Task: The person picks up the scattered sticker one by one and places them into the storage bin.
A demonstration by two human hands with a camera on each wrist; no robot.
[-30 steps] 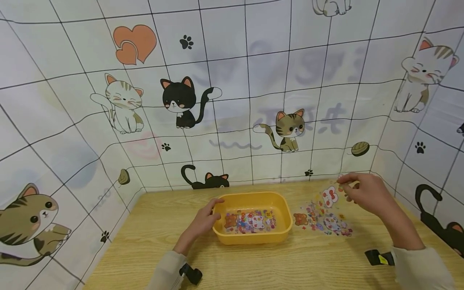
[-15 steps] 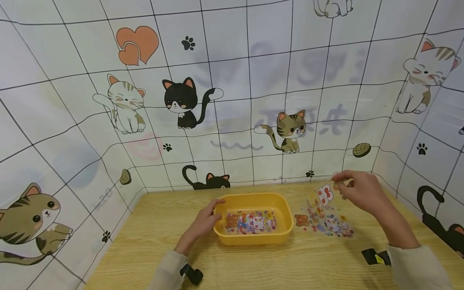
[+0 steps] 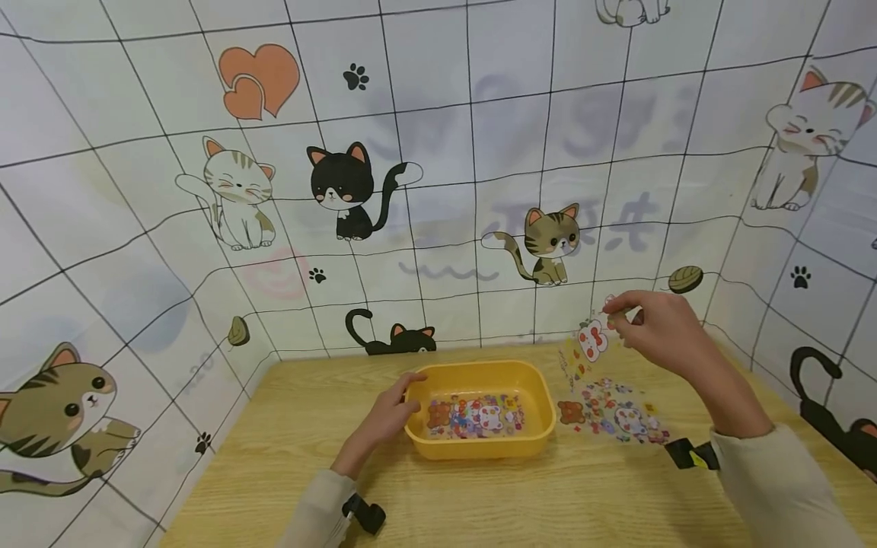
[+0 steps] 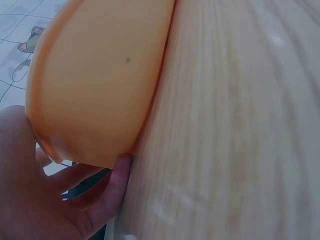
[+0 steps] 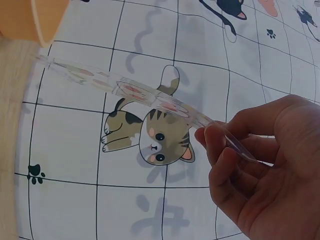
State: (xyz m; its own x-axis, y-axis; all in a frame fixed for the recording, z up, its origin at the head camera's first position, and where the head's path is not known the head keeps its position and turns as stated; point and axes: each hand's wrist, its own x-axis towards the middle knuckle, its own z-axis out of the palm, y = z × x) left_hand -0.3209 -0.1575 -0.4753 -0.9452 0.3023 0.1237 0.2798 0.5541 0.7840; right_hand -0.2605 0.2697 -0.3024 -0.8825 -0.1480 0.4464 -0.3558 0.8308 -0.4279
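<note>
— First, state the condition of the right hand.
— The right hand, right of centre in the head view, applies a narrow pinch to the upper end of a clear sticker sheet. That end is partly covered by the fingers. In the right wrist view the sheet appears nearly edge-on; its print is hard to make out.

— Does its lower edge touch anything?
— Cannot be determined. In the head view the transparent border blends into the table behind it.

— And the left hand?
— The left hand grips the left end of the yellow tray, lower centre of the head view. The left wrist view shows a fingertip against the outer wall; the interior is hidden there, and the tray is cut off at the top.

— Remaining sheets?
— One printed sheet lies inside the tray; its small figures are too fine to identify. Another sheet lies flat, just right of the tray. Both sleeves are cut off by the bottom edge.
</note>
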